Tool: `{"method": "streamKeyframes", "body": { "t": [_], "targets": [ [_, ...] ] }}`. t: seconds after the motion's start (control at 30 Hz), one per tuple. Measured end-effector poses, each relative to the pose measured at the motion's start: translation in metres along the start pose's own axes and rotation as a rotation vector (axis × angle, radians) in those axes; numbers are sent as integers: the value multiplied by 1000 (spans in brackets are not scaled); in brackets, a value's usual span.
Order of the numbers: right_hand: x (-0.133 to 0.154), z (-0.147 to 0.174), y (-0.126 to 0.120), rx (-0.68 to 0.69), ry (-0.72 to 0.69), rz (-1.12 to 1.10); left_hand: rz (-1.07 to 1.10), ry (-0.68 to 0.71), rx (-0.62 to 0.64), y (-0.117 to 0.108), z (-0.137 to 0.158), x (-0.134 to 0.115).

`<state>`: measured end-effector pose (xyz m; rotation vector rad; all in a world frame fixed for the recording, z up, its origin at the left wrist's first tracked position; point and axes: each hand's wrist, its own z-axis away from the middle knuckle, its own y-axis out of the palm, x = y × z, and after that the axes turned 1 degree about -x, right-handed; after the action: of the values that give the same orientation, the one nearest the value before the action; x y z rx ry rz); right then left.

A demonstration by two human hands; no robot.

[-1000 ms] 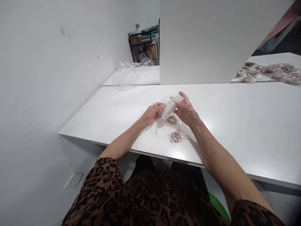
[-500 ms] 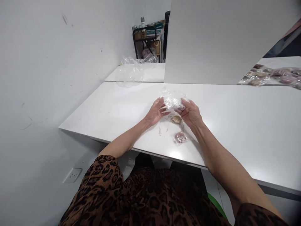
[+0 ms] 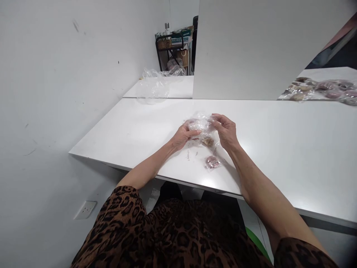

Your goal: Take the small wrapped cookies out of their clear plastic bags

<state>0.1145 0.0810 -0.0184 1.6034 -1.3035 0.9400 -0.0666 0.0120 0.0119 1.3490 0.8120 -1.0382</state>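
Note:
Between my hands is a crinkled clear plastic bag (image 3: 202, 123), shiny with reflections. My left hand (image 3: 182, 134) is closed on its left side, thumb lying across the front. My right hand (image 3: 225, 128) pinches the bag's upper right edge between thumb and fingers. Just below the bag, a brownish-gold item in clear wrap (image 3: 208, 141) lies on the table. Nearer to me rests a small clear packet with reddish-pink contents (image 3: 212, 162). Whatever the bag holds, if anything, is hard to make out through the glare.
The white table (image 3: 134, 130) meets a wall on the left. A large clear plastic bag (image 3: 153, 87) lies at the back left. An upright white panel (image 3: 237, 52) stands behind the table. Several wrapped items (image 3: 326, 89) sit at the back right. Beyond is a black cart (image 3: 169, 44) with boxes.
My left thumb has come down over the front of the bag. My right hand has shifted its grip to the upper right edge, fingers now higher. The view has moved slightly.

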Motion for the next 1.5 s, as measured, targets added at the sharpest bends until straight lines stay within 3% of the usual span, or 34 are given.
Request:
{"method": "streamKeyframes", "body": {
  "t": [0.17, 0.27, 0.37, 0.53, 0.73, 0.9, 1.1, 1.27, 1.5],
  "targets": [
    [5, -1, 4, -229, 178, -225, 71, -85, 33, -6, -4, 4],
    [8, 0, 3, -250, 235, -262, 127, -105, 48, -6, -6, 6],
    [17, 5, 4, -184, 239, -226, 143, -87, 63, -4, -4, 6],
    [33, 13, 11, 42, 182, -181, 141, -67, 23, -1, -1, 6],
    [27, 9, 8, -35, 187, -247, 234, -159, 79, -2, -3, 2],
    [31, 10, 5, 81, 171, -288, 330, -288, 192, -3, 1, -7],
    [42, 14, 4, 165, 207, -251, 343, -378, 192, -9, -1, 1],
    [37, 12, 5, 101, 224, -347, 310, -390, 180, -6, -2, 4],
    [6, -7, -4, -191, 155, -494, 343, -141, 123, 5, 4, 0]
  ]
}}
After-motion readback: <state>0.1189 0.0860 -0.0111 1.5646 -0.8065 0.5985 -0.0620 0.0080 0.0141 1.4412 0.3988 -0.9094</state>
